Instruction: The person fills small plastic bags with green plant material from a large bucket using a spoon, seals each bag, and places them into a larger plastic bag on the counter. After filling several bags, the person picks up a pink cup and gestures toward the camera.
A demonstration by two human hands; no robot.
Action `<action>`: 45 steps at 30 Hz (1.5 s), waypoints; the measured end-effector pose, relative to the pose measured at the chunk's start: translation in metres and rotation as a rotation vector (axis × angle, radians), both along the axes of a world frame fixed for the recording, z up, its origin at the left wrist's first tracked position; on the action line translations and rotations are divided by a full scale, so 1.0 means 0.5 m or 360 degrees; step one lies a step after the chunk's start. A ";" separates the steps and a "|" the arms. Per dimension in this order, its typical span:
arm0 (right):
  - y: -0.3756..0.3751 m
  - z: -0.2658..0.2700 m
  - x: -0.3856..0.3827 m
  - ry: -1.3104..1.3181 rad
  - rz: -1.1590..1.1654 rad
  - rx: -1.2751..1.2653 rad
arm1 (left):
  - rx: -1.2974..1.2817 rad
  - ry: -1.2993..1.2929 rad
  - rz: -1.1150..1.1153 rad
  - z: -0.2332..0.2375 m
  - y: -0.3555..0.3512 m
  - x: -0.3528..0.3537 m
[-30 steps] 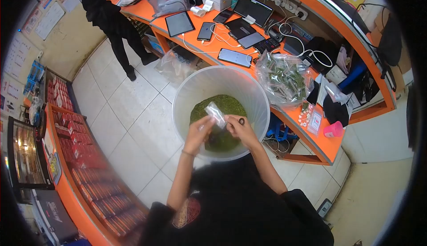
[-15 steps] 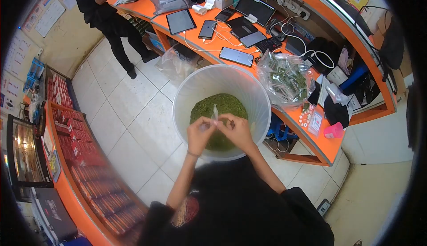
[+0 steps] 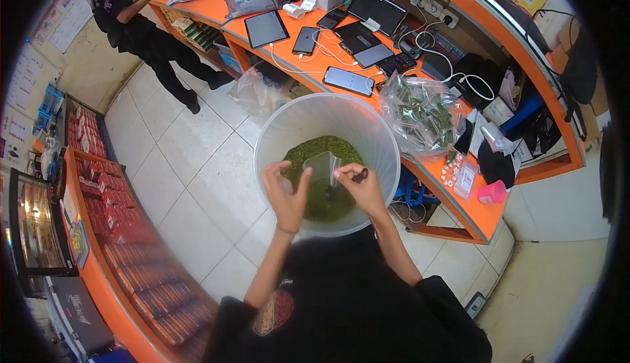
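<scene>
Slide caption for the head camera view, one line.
Right hand holds a small clear bag above green material in a translucent tub.

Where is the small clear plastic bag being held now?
At the head view's centre, the small clear plastic bag is in the right hand, over the round translucent plastic tub.

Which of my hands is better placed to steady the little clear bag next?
Probably your right hand: it pinches the clear bag by one edge over the tub, while your left hand has its fingers spread.
</scene>
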State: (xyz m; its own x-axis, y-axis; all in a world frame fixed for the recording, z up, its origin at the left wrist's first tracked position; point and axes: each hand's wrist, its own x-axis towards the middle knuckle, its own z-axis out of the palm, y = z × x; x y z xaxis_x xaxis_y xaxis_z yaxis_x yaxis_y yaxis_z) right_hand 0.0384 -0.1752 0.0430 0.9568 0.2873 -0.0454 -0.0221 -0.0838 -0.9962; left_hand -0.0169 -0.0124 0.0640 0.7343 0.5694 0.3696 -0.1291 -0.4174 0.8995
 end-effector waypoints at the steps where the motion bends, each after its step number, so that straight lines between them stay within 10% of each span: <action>1: 0.003 0.002 -0.001 0.0050 -0.0018 0.0074 | 0.0333 -0.0145 0.0008 0.008 -0.001 -0.003; 6: 0.008 0.023 -0.005 0.0425 0.0059 0.0412 | 0.0127 0.0289 -0.0682 -0.009 -0.005 -0.009; 14: 0.024 -0.014 -0.019 0.0498 0.0246 0.0437 | 0.0270 0.0256 -0.0574 -0.030 -0.006 -0.012; 25: 0.061 -0.022 -0.057 -0.0901 -0.0015 -0.0563 | 0.0600 0.0280 -0.0206 -0.049 0.003 -0.013; 34: 0.059 0.021 -0.032 -0.0618 0.0048 -0.0205 | -0.0060 0.0405 -0.0432 -0.024 0.001 -0.014; 45: 0.036 0.008 0.002 -0.0350 0.0181 -0.0121 | 0.0479 0.0218 -0.0850 0.023 0.026 -0.023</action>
